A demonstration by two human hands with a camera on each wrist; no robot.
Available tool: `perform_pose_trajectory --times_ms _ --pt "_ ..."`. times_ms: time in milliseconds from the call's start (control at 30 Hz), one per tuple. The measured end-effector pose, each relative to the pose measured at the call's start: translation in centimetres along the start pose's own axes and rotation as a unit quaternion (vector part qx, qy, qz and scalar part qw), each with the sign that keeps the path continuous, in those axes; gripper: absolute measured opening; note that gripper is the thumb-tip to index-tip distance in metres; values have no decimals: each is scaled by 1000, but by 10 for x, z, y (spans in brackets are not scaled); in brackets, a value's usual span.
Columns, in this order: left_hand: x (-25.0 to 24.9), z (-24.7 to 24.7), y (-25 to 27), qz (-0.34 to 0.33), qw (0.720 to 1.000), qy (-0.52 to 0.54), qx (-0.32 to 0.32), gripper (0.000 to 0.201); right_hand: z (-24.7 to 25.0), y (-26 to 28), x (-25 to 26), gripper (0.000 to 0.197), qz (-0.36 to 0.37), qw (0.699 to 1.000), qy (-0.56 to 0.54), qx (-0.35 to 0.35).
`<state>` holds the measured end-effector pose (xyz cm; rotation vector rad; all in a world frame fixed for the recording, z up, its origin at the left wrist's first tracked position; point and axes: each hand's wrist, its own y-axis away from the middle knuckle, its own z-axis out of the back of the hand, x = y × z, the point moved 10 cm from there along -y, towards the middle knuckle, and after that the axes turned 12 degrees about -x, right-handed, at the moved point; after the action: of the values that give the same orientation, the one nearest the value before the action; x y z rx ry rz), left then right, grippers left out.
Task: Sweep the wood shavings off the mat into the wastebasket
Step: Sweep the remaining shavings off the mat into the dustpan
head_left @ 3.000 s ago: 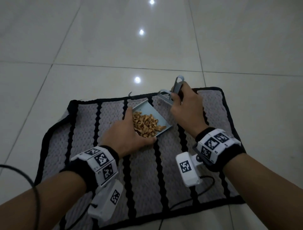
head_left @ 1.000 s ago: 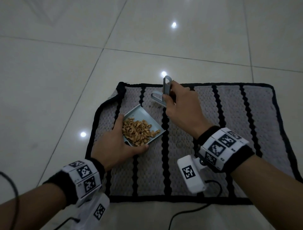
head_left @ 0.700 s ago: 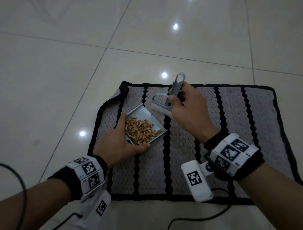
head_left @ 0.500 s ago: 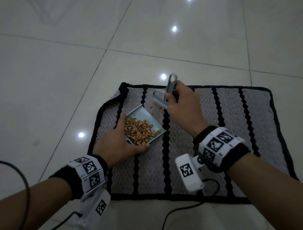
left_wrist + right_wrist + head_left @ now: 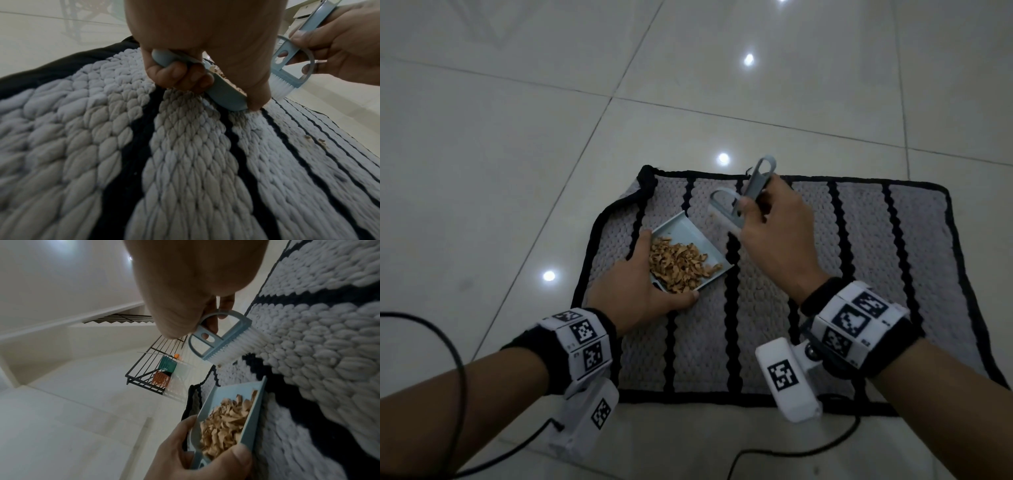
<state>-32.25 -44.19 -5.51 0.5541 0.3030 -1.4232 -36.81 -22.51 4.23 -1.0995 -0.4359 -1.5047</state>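
Note:
A grey mat [image 5: 756,318] with black stripes lies on the tiled floor. On its left part sits a light blue dustpan [image 5: 683,228] holding a heap of wood shavings [image 5: 681,265]. My left hand [image 5: 637,284] grips the pan's near end, thumb on the rim. Just beyond the pan's mouth, my right hand [image 5: 767,233] holds the handle of a small grey-blue brush [image 5: 726,209]. In the right wrist view the brush [image 5: 222,340] has its white bristles pressed on the mat [image 5: 308,337]. A few stray shavings [image 5: 321,142] lie on the mat to the right.
Glossy white floor tiles [image 5: 517,154] surround the mat. Cables [image 5: 791,455] trail across the floor at its near edge. Far off in the right wrist view stands a black metal rack [image 5: 144,369] with a green basket [image 5: 167,364] and an orange basket [image 5: 161,379].
My right hand has worked the brush in short strokes by the pan's mouth, its handle tipping left and right. The left hand and dustpan have stayed where they were.

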Motion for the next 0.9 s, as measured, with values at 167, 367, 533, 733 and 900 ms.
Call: perform_pose_trajectory --times_ms 167,367,533,733,900 --pt "-3 1 1 -5 1000 22 -4 119 -6 2 -4 3 3 999 34 7" --pt "1 -3 -2 -1 999 43 0 124 -17 13 8 2 26 999 -5 25" --pt "4 -4 -3 0 999 47 -5 123 -29 32 25 6 111 990 -8 88" --pt "2 -4 -1 -5 999 49 2 126 -26 24 16 7 104 991 6 89" --pt "-2 1 3 -18 999 48 -8 124 -23 21 19 5 95 991 14 90"
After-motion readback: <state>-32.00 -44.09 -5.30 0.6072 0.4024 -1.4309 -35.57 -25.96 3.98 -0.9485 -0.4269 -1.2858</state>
